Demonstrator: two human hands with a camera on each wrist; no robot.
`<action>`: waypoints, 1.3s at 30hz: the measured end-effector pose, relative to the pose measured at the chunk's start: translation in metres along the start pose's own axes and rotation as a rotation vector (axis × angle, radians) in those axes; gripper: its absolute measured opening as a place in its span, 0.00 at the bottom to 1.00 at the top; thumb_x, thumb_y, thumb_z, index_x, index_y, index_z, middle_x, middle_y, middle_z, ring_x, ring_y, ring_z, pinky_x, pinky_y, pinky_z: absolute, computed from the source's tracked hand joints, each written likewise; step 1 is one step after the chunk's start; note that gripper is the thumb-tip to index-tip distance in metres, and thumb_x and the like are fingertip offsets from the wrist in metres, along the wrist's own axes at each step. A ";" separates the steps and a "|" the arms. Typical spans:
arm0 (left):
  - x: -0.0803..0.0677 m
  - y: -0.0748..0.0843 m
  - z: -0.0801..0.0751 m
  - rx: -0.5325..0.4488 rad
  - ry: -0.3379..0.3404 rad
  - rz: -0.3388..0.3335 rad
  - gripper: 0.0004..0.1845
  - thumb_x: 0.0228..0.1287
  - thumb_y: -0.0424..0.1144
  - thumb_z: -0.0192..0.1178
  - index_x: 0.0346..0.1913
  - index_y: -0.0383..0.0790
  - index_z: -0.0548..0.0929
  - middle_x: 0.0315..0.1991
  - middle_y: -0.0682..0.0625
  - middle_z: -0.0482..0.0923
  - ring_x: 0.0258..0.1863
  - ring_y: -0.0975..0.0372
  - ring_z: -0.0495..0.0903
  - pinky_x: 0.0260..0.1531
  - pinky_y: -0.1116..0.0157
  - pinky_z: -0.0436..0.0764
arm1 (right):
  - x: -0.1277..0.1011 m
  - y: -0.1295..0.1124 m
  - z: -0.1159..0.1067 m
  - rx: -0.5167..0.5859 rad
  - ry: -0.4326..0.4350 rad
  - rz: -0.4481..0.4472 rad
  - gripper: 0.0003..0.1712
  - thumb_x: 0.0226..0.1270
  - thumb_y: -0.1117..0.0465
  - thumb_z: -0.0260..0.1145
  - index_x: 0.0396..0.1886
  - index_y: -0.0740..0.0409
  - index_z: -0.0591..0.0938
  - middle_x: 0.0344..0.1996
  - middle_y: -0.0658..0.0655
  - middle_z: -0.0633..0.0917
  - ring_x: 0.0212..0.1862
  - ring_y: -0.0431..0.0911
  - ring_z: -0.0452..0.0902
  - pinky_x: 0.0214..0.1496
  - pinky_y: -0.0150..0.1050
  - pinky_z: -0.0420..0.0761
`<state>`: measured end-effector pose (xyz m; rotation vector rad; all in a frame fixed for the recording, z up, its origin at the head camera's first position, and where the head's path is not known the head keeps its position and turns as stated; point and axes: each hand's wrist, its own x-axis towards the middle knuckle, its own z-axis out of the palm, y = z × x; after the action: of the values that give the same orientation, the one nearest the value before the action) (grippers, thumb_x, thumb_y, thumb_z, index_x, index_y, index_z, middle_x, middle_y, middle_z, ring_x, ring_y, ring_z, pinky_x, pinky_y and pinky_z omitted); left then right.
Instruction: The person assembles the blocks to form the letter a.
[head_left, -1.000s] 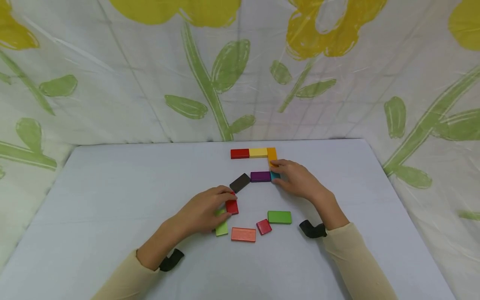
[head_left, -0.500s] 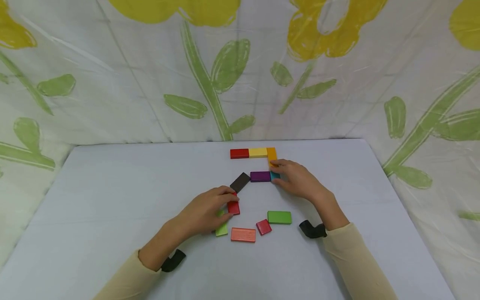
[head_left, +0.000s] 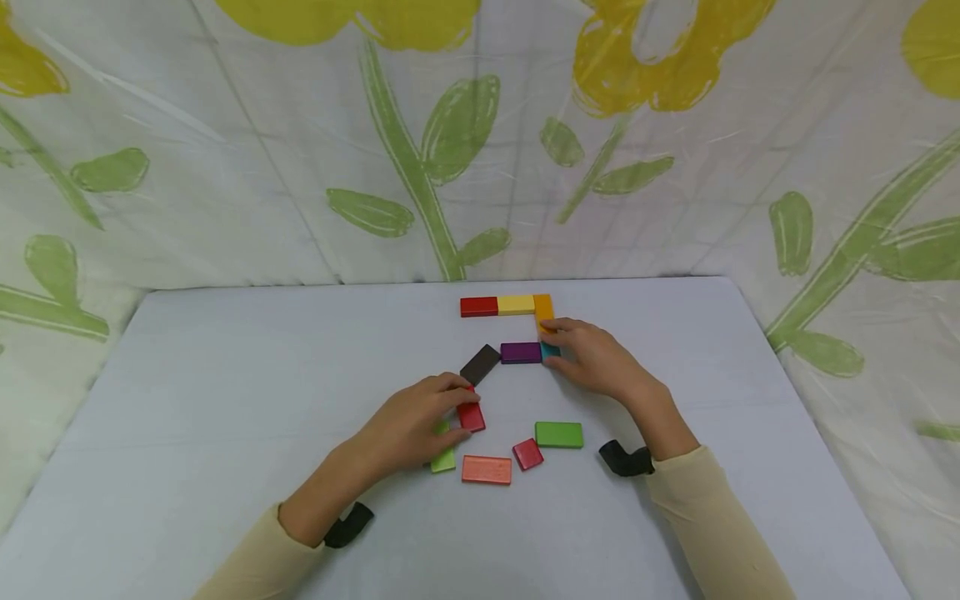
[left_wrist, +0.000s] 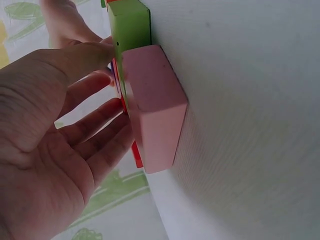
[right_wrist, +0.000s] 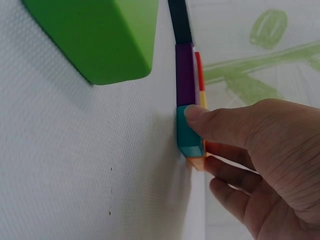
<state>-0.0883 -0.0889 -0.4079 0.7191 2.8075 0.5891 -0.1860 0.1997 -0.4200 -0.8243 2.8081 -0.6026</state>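
In the head view, my left hand (head_left: 411,421) pinches a red block (head_left: 471,417) between thumb and fingers, near a dark brown block (head_left: 480,365). Under that hand lies a light green block (head_left: 444,457), partly covered; a pink block (left_wrist: 155,100) shows beside it in the left wrist view. My right hand (head_left: 596,357) holds a teal block (right_wrist: 188,125), its thumb on the near side and fingers toward the orange block (head_left: 543,307). The teal block adjoins a purple block (head_left: 521,353), whose other end meets the brown one.
At the back, a dark red block (head_left: 478,307) and a yellow block (head_left: 516,306) continue the row from the orange one. Nearer lie a green block (head_left: 558,434), a small red block (head_left: 528,454) and a salmon block (head_left: 487,470) on the white tabletop (head_left: 262,375).
My left hand has slid the red block slightly right, and its near end has turned to the right. The brown block has turned slightly. My right hand has stayed in place.
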 end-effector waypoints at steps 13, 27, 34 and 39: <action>-0.003 0.001 0.002 0.062 0.074 0.010 0.24 0.60 0.52 0.72 0.59 0.52 0.84 0.58 0.56 0.81 0.58 0.61 0.80 0.57 0.58 0.84 | 0.000 -0.001 0.001 -0.002 -0.004 0.005 0.27 0.69 0.55 0.70 0.66 0.56 0.80 0.70 0.57 0.76 0.73 0.57 0.70 0.75 0.56 0.71; -0.001 0.002 0.003 0.094 0.026 0.046 0.21 0.63 0.47 0.70 0.59 0.51 0.86 0.61 0.53 0.81 0.62 0.59 0.79 0.60 0.58 0.83 | -0.001 0.001 0.000 0.005 -0.005 0.008 0.27 0.68 0.56 0.70 0.65 0.57 0.80 0.70 0.58 0.76 0.73 0.58 0.70 0.75 0.57 0.70; 0.000 0.002 0.002 0.096 0.026 0.026 0.22 0.62 0.48 0.71 0.59 0.51 0.86 0.62 0.54 0.80 0.63 0.60 0.79 0.60 0.58 0.83 | 0.000 0.001 0.000 0.005 -0.012 0.004 0.27 0.69 0.55 0.69 0.65 0.57 0.80 0.71 0.58 0.76 0.74 0.57 0.69 0.75 0.56 0.70; -0.001 0.000 0.002 0.097 0.037 0.023 0.23 0.62 0.48 0.70 0.60 0.50 0.85 0.62 0.53 0.80 0.63 0.59 0.78 0.60 0.57 0.83 | 0.000 0.000 -0.001 -0.003 -0.007 0.000 0.27 0.69 0.55 0.70 0.65 0.58 0.80 0.70 0.58 0.76 0.74 0.58 0.69 0.75 0.57 0.70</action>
<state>-0.0863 -0.0887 -0.4100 0.7674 2.8830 0.4773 -0.1865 0.1997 -0.4194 -0.8254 2.8031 -0.5944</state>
